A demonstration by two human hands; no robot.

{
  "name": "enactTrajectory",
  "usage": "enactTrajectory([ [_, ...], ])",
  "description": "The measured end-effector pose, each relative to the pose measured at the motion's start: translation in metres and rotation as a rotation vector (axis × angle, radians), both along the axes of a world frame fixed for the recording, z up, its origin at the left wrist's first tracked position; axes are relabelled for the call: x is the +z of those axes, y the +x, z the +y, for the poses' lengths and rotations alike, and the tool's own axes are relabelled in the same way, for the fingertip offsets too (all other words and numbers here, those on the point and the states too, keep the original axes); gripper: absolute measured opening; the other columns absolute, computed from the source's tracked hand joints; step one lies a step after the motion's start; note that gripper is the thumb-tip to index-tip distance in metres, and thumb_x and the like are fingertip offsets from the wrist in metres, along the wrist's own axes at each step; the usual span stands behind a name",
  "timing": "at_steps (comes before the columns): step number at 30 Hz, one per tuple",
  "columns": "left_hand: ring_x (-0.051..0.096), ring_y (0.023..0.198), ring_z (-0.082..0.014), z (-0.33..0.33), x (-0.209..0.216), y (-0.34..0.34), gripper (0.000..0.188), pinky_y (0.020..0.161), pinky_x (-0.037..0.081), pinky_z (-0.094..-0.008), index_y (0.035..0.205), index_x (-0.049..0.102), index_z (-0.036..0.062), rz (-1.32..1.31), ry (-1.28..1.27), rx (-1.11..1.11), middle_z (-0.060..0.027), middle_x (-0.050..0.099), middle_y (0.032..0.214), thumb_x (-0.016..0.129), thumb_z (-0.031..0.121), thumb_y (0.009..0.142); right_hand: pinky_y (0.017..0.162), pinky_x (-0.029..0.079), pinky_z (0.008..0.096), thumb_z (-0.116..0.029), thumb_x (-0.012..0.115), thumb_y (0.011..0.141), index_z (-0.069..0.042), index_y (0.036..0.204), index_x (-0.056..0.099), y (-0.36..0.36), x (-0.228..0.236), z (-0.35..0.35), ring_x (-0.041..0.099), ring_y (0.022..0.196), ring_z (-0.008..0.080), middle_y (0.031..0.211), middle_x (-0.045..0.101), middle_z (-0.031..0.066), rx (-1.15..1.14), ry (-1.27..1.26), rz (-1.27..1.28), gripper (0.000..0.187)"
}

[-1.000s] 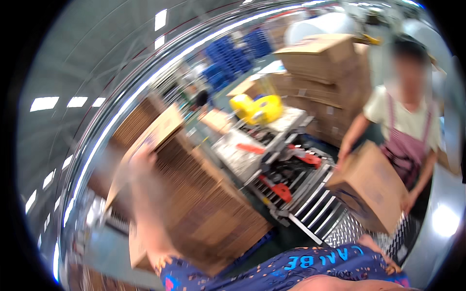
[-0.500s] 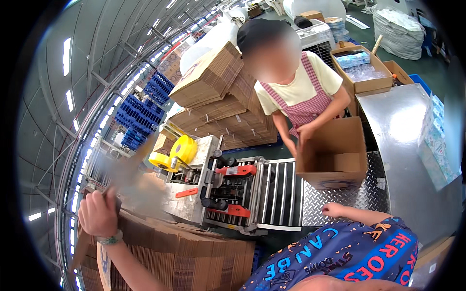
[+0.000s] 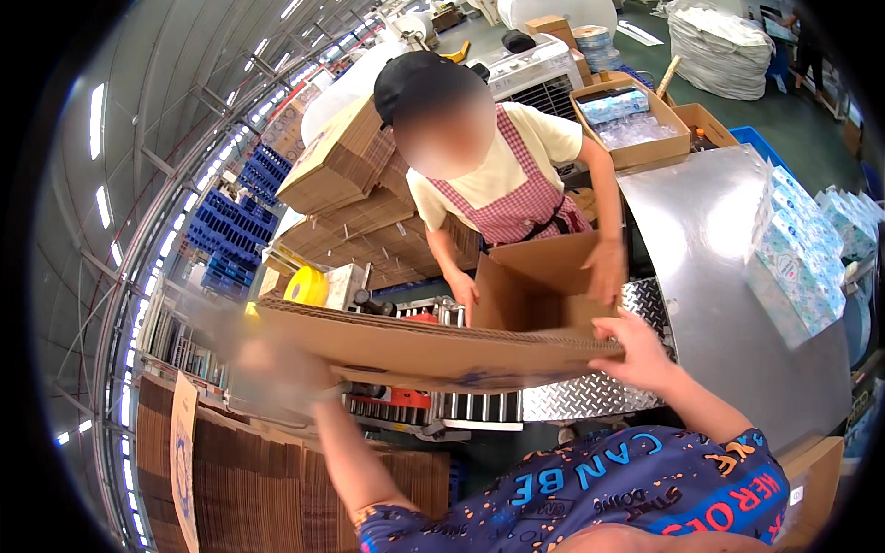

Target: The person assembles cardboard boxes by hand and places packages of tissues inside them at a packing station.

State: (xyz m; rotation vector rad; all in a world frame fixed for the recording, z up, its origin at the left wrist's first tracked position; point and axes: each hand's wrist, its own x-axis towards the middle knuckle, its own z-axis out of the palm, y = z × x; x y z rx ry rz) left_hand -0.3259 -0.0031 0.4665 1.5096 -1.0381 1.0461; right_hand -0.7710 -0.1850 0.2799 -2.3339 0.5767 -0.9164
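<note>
A few flattened cardboard boxes (image 3: 442, 346), pressed together in layers, are held up crosswise in front of me. My right hand (image 3: 638, 350) grips their right end, fingers above and thumb below. At their left end is my left hand (image 3: 281, 364), so smeared by motion that its fingers do not show. Just beyond the flat cardboard stands an open carton (image 3: 535, 276), its lower part hidden. A co-worker (image 3: 516, 198) in a checked apron faces me, with one hand at each side of that carton.
Below left is a tall pack of flattened cartons (image 3: 249, 479); more stacks (image 3: 341, 157) stand behind. Yellow tape rolls (image 3: 306, 286), a roller conveyor (image 3: 479, 410) and a diamond-plate surface (image 3: 590, 396) lie around the cardboard. On the right, a metal table (image 3: 701, 240) holds packs of tissue (image 3: 797, 258).
My left hand has come rightward, and the flattened boxes now span the front. My right hand has risen from beside the metal plate onto their right end. The whole view has shifted.
</note>
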Motion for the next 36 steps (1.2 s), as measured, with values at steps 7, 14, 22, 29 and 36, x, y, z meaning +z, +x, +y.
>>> enactTrajectory([
  [7,0.037,0.140,-0.0288,-0.021,-0.266,-0.047,0.074,0.118,0.028,-0.0440,0.152,0.023,-0.0020,1.143,-0.145,-0.315,-0.0198,0.032,0.155,0.050,0.048,0.104,0.063,0.053,0.0487,-0.028,0.068,0.088,-0.006,0.086,0.058,-0.003,0.005,0.019,0.067,0.068,0.0372,0.074,0.065,0.0148,0.027,-0.146,0.425,0.024],
  [14,0.015,0.151,-0.0341,-0.041,-0.299,-0.103,0.114,0.124,0.014,-0.0444,0.159,-0.004,-0.0004,1.137,0.201,-0.212,-0.0233,0.003,0.165,0.079,0.027,0.085,0.098,0.048,0.0485,-0.050,0.037,0.105,-0.007,0.122,0.064,0.026,-0.013,0.017,0.062,0.113,0.0392,0.118,0.066,0.0218,0.248,0.275,0.742,0.054],
  [22,0.018,0.149,-0.0306,-0.005,-0.306,-0.104,0.119,0.123,0.016,-0.0419,0.159,-0.015,0.0072,1.240,0.109,-0.669,-0.0186,0.001,0.165,0.071,0.000,0.077,0.094,0.049,0.0481,-0.055,0.048,0.099,-0.001,0.117,0.066,0.031,-0.002,-0.016,0.065,0.106,0.0410,0.110,0.069,0.0251,0.031,0.262,0.965,0.059],
  [29,0.030,0.145,-0.0285,0.027,-0.213,-0.093,0.113,0.121,0.021,-0.0382,0.161,-0.002,0.0039,1.193,0.629,-1.228,-0.0164,0.020,0.161,0.058,-0.002,0.066,0.086,0.053,0.0514,-0.022,0.058,0.091,0.005,0.127,0.053,-0.036,-0.008,-0.029,0.068,0.097,0.0405,0.103,0.068,0.0294,-0.078,0.235,0.723,0.045],
  [36,-0.007,0.154,-0.0260,-0.015,-0.243,-0.161,0.119,0.123,0.001,-0.0330,0.155,-0.021,-0.0013,0.974,1.337,-1.440,-0.0210,-0.012,0.166,0.066,0.005,0.073,0.097,0.049,0.0495,-0.031,0.061,0.090,0.012,0.147,0.022,-0.077,-0.058,-0.055,0.059,0.116,0.0454,0.125,0.054,0.0387,-0.460,0.504,0.656,0.082],
])
